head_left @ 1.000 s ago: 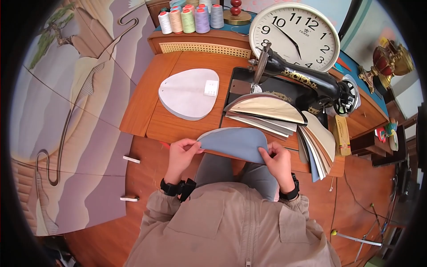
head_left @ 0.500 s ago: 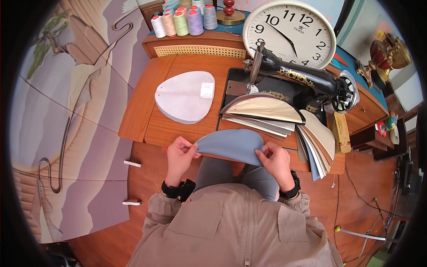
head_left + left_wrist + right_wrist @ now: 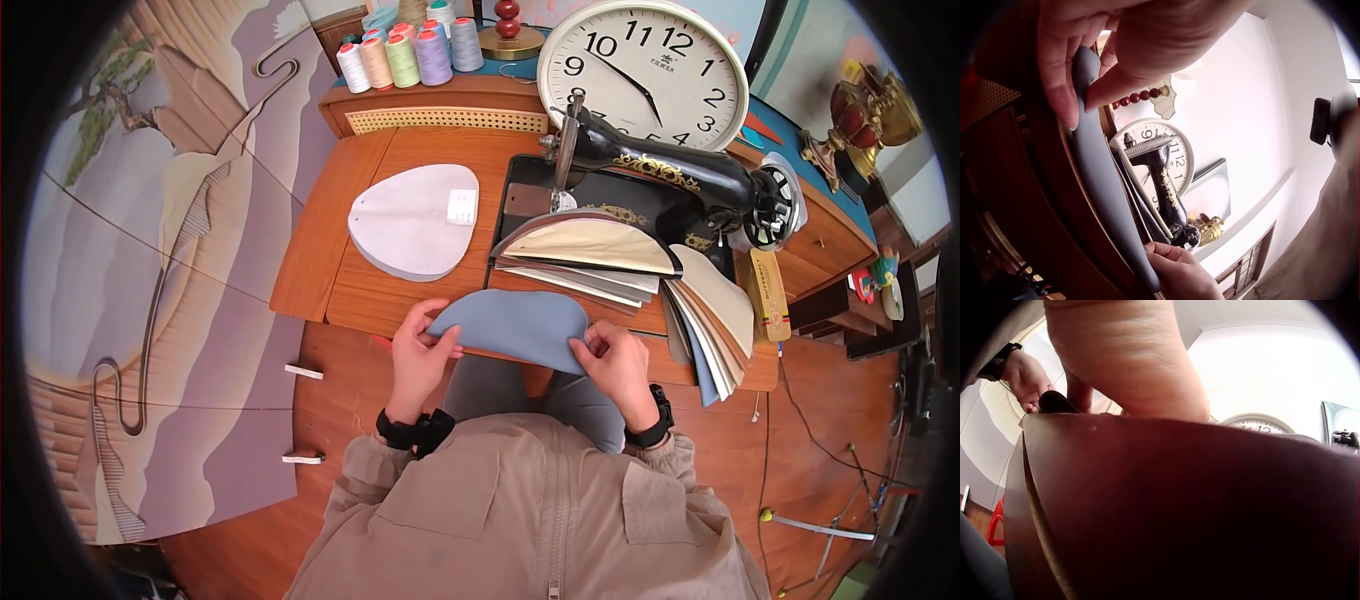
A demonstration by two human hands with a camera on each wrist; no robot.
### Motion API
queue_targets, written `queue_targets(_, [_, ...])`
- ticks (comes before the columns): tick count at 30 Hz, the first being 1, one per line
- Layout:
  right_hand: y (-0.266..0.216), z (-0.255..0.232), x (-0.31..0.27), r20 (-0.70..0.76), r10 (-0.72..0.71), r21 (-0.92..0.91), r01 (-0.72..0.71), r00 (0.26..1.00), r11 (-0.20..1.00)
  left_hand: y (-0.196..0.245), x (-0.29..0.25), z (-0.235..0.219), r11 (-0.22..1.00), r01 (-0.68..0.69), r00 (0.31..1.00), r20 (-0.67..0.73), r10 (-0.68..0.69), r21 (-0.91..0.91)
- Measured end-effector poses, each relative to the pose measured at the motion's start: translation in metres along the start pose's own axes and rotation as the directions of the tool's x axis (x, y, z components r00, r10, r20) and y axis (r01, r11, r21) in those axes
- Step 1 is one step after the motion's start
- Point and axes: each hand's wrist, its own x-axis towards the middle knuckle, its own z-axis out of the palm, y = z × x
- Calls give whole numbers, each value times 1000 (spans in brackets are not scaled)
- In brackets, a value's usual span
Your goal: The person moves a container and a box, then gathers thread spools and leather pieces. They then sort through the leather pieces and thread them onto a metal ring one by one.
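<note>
A blue-grey curved piece (image 3: 512, 325) is held up at the table's front edge between two hands. The left hand (image 3: 420, 358) pinches its left end; in the left wrist view the thumb and fingers of that hand (image 3: 1129, 56) lie on either side of the piece (image 3: 1094, 156). At its right end the right hand (image 3: 614, 362) grips with thumb and fingers, seen also low in the left wrist view (image 3: 1182, 272). Behind lie a pale rounded stack (image 3: 414, 222) with a white label and a fan of folded coloured pieces (image 3: 600, 245).
A black sewing machine (image 3: 660, 165) stands behind the folded pieces, with a round clock (image 3: 650, 75) at its back. Thread spools (image 3: 405, 58) line the rear shelf. A yellow box (image 3: 769, 295) is at the right; a painted panel (image 3: 200, 300) fills the left.
The left hand has shifted its hold further onto the piece's left end, its fingers more spread. The right hand keeps its grip. The head view has shifted slightly.
</note>
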Motion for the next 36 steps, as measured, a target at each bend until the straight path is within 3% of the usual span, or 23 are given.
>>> queue_targets(4, [1, -1, -1, 16, 4, 15, -4, 1000, 1000, 0, 1, -3, 999, 9, 1000, 17, -10, 36])
queue_targets(7, [0, -1, -2, -20, -28, 26, 28, 999, 999, 7, -1, 3, 990, 122, 989, 73, -127, 69])
queue_targets(9, [2, 0, -4, -35, -37, 28, 38, 999, 999, 22, -10, 20, 993, 84, 991, -94, -91, -79])
queue_targets(10, [2, 1, -5, -49, -49, 27, 50, 998, 998, 21, -13, 24, 994, 82, 992, -91, -89, -77])
queue_targets(12, [3, 2, -7, -62, -60, 38, 62, 996, 997, 16, -21, 29, 960, 87, 961, -232, -152, -268])
queue_targets(16, [6, 4, -10, -111, -116, 80, 125, 987, 989, 2, -32, 23, 895, 179, 927, -234, -293, -409])
queue_targets(18, [4, 3, -11, -105, -127, 85, 137, 986, 987, 10, -37, 22, 859, 315, 930, -47, -364, -403])
queue_targets(19, [3, 2, -11, -99, -142, 90, 151, 985, 984, 14, -39, 25, 860, 314, 930, -53, -364, -404])
queue_targets(21, [3, 0, -12, -88, -171, 90, 179, 981, 980, 19, -40, 35, 789, 476, 875, 121, -468, -389])
queue_targets(27, [8, -2, -17, -82, -261, 96, 269, 962, 958, 24, -37, 48, 633, 643, 762, 280, -584, -431])
queue_targets(32, [10, -4, -22, -56, -275, 132, 280, 960, 951, 5, -39, 46, 739, 522, 850, 186, -493, -425])
queue_targets(35, [7, -6, -22, -147, -327, 239, 354, 934, 904, 13, -39, 48, 799, 435, 899, 156, -408, -414])
queue_targets(36, [2, -10, -22, -163, -256, 362, 299, 953, 883, 15, -39, 49, 817, 394, 919, 159, -361, -422])
